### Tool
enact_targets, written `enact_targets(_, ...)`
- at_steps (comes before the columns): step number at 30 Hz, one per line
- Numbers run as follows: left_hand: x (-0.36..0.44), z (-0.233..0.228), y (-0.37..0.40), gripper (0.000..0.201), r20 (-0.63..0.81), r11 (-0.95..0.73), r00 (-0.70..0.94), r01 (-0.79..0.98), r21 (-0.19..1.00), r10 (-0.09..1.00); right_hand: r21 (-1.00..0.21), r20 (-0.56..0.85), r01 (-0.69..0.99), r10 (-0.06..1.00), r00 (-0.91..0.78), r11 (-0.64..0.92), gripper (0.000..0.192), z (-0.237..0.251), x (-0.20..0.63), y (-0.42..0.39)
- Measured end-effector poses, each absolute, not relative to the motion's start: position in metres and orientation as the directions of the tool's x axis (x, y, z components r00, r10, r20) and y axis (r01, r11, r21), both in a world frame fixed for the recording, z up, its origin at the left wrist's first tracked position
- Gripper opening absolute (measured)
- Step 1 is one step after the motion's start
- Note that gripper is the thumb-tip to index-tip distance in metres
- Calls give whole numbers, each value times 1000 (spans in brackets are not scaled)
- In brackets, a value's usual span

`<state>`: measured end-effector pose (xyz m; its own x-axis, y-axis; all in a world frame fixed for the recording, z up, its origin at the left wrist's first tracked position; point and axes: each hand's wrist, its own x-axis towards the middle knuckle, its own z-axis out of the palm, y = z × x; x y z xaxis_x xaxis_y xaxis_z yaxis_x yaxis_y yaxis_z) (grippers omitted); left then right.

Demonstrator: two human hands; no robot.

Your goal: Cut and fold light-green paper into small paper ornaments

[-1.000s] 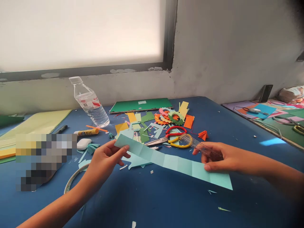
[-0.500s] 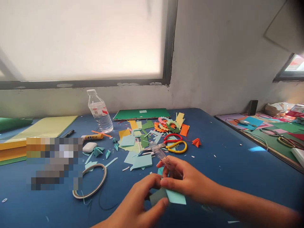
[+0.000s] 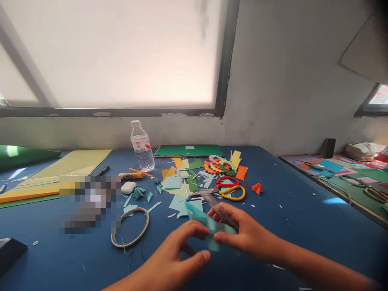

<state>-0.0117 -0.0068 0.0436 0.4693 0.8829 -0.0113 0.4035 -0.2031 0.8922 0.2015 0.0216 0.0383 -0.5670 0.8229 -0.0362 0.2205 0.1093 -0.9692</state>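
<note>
Teal paper strip (image 3: pixel 209 226), folded up into a bunch, sits pinched between both hands above the blue desk (image 3: pixel 303 226), just in front of the scissors (image 3: pixel 226 190). Left hand (image 3: pixel 182 250) curls round the strip's near end, thumb and fingers closed on it. Right hand (image 3: pixel 245 234) grips the far end, and also clamps a clear plastic ruler (image 3: pixel 216 204) whose free end points toward the scissors. Scissors have red and yellow handles and lie on a scatter of paper offcuts (image 3: pixel 184 182). Left of the scissors: tape ring (image 3: pixel 130 226), glue stick (image 3: pixel 131 175), water bottle (image 3: pixel 142 145). Behind the scissors: green sheet (image 3: pixel 188 150) against the wall. Orange folded piece (image 3: pixel 257 188) just right of the scissors.
</note>
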Motion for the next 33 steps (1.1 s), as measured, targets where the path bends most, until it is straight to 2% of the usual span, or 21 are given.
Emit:
enact_targets(1,-18,45,6,26,42,-286,430,521,804,902,-958,-11,252,857,-516,139,39,39,207,27)
enact_targets(2,-26,47,21,22,113,-365,390,665,652,914,-942,11,295,895,-447,159,40,40,214,34)
enact_targets(3,-36,48,39,22,153,-369,349,723,584,925,-920,53,349,936,-347,182,42,42,223,43)
enact_targets(4,-45,48,58,25,172,-362,321,759,541,931,-892,89,412,966,-242,186,45,45,233,53)
enact_targets(6,-64,48,96,31,157,-360,326,802,477,932,-874,114,458,985,-133,163,51,51,258,77)
enact_targets(9,-84,45,140,32,62,-364,375,826,431,925,-842,130,534,990,49,84,57,62,301,111)
enact_targets(11,-90,44,157,31,-12,-345,384,841,416,923,-817,109,576,983,146,5,54,67,327,128)
enact_targets(15,-94,48,167,28,-73,-346,411,840,419,909,-767,11,630,979,203,-122,43,63,359,145)
enact_targets(20,-97,61,155,29,-50,-332,408,804,493,912,-700,-54,696,983,177,-164,27,39,372,149)
enact_targets(23,-99,65,143,39,-32,-289,368,779,556,929,-648,14,744,974,227,-164,24,32,374,152)
enact_targets(27,-100,63,129,57,-46,-206,301,750,629,953,-604,232,793,934,273,-82,34,38,362,148)
enact_targets(30,-97,59,116,61,-69,-133,240,732,669,968,-618,280,785,945,171,40,41,46,333,132)
enact_targets(33,-90,57,99,60,-114,-50,187,697,715,976,-689,170,703,982,-82,177,36,51,290,106)
